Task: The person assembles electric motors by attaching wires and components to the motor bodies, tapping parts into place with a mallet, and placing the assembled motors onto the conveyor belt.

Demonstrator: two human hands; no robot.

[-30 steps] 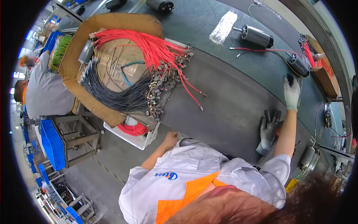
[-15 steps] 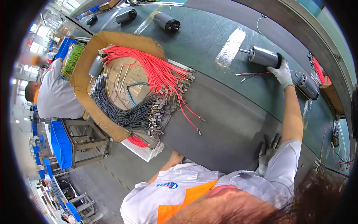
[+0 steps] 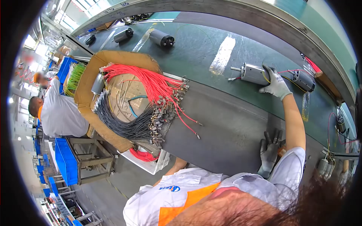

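A grey cylindrical motor [image 3: 252, 74] lies on the green work surface, its shaft pointing left. My right hand [image 3: 276, 83], in a white glove, curls over the motor's right end with the thumb on the near side. A red lead [image 3: 290, 71] and a yellow one run about this end. To the right lies a second motor [image 3: 304, 80]. My left forearm [image 3: 178, 165] passes behind the table edge, and the hand is hidden. Near my body is a dark-palmed glove [image 3: 268, 153], palm up; whether a hand fills it I cannot tell.
A cut-down cardboard box [image 3: 85, 90] holds bundled red wires [image 3: 139, 77] and black wires [image 3: 120, 117]. More motors [image 3: 162, 38] lie along the far side. A metal rail [image 3: 241, 9] spans the back. Another person [image 3: 62, 109] sits at left by a blue bin [image 3: 67, 158].
The view has shifted, so most things appear lower. The held motor lies more level and a little nearer to me. My right hand has moved from its end to over its top.
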